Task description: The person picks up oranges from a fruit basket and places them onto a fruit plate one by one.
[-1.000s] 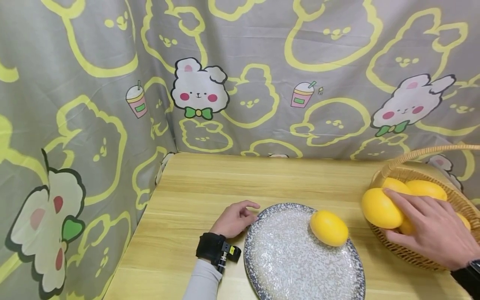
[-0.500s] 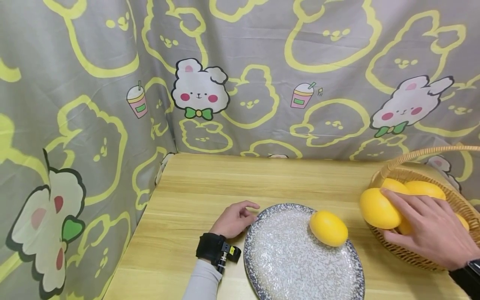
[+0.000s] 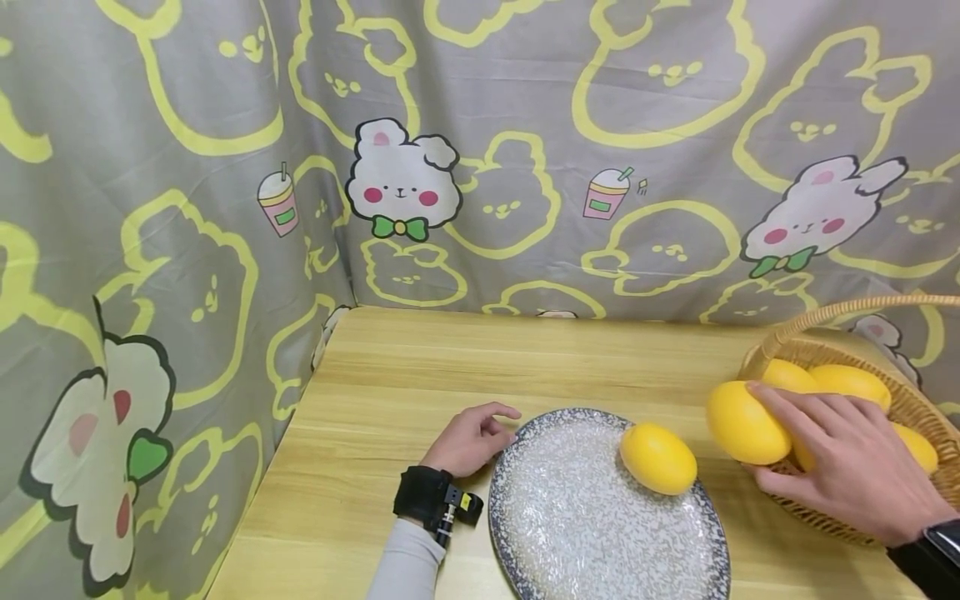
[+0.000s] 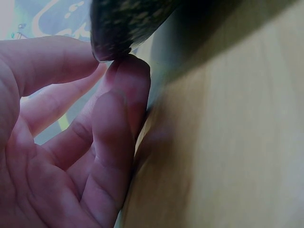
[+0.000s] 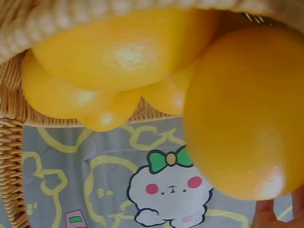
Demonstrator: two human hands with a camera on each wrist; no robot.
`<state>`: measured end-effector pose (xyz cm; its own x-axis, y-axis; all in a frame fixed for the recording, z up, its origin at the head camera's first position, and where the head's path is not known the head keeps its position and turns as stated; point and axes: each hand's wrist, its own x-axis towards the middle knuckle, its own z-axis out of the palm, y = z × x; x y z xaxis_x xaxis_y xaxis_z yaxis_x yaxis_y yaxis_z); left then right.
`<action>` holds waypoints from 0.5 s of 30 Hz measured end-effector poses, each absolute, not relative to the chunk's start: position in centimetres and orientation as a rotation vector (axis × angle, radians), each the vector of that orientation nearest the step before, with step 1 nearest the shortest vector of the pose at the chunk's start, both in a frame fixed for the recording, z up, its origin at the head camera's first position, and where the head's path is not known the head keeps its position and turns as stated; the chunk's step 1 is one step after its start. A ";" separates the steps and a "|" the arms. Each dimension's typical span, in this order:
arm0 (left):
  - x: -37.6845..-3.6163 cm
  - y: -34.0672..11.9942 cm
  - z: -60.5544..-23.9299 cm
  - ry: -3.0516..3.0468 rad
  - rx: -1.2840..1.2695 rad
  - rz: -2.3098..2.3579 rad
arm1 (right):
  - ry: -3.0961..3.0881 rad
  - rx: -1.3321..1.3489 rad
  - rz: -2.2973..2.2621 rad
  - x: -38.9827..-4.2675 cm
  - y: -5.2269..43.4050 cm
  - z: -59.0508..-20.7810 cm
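My right hand (image 3: 855,467) grips a yellow lemon (image 3: 747,422) at the left side of the wicker basket (image 3: 821,521), thumb below and fingers over the top. Up close in the right wrist view, that lemon (image 5: 247,114) fills the right side, with only bits of fingers visible beneath it. My left hand (image 3: 468,439) rests on the table at the left rim of a round speckled plate (image 3: 592,533). Loosely bent, its fingertips touch the plate's dark rim (image 4: 128,28) in the left wrist view. Another lemon (image 3: 658,458) lies on the plate's upper right.
Several more lemons (image 3: 851,383) sit inside the basket, whose tall handle (image 3: 847,312) arches over them. The wooden table (image 3: 525,350) ends at a patterned grey curtain (image 3: 525,108) behind and on the left.
My right hand has shifted slightly left with its lemon, toward the plate, uncovering more of a lemon in the basket. The left hand, plate and lemon on it stay put.
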<state>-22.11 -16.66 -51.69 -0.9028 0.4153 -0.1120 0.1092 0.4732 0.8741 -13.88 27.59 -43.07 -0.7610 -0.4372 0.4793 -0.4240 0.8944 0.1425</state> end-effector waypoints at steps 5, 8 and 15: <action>-22.1 -16.7 -51.6 2.413 0.444 1.402 | -2.518 0.663 -0.029 -13.8 26.8 -43.0; -22.1 -16.7 -51.6 2.412 0.446 1.402 | -2.511 0.686 -0.030 -13.7 26.2 -43.1; -22.1 -16.7 -51.7 2.423 0.449 1.393 | -2.478 0.749 0.000 -13.6 24.9 -43.0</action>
